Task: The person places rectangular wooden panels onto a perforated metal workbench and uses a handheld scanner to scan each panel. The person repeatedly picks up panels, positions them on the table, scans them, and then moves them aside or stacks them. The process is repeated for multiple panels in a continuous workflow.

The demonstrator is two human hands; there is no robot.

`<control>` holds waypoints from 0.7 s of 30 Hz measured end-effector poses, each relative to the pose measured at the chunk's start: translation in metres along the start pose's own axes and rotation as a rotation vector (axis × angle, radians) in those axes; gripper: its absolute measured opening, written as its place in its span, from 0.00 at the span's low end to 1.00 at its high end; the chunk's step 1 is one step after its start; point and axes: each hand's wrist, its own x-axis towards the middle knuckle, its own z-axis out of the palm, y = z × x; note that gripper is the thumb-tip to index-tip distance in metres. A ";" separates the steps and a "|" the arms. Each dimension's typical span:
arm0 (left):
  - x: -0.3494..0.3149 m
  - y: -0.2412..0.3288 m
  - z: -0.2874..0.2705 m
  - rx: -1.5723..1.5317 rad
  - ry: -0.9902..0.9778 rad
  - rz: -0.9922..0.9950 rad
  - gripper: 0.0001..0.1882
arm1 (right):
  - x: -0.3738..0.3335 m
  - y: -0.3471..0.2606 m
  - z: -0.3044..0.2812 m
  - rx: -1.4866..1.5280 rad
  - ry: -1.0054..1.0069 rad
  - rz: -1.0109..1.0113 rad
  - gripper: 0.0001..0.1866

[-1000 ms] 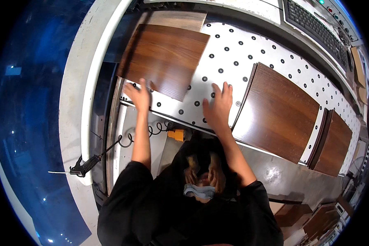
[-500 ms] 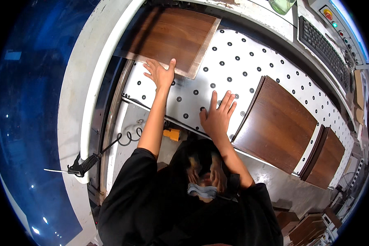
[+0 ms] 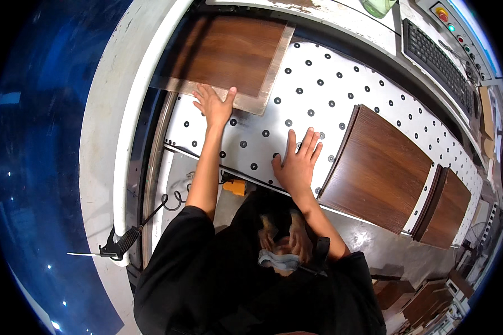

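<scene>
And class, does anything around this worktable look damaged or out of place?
Yes: the white ledge behind the worktable has brown, scuffed patches where its paint looks worn away. No spill shows on the brown panel by the left hand.

Between the pale-bordered brown wooden panel [image 3: 229, 50] at far left and the glossy brown rectangular panel [image 3: 377, 167] at right, we have an open lane across the white, black-dotted tabletop [image 3: 307, 70]. Our bare right hand [image 3: 297, 169] fills its near part. A thick curved white rail [image 3: 131, 117] bars the left.
</scene>
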 end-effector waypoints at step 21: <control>0.122 -0.103 -0.050 0.136 -0.032 -0.208 0.61 | 0.000 -0.008 -0.003 0.009 0.006 0.026 0.40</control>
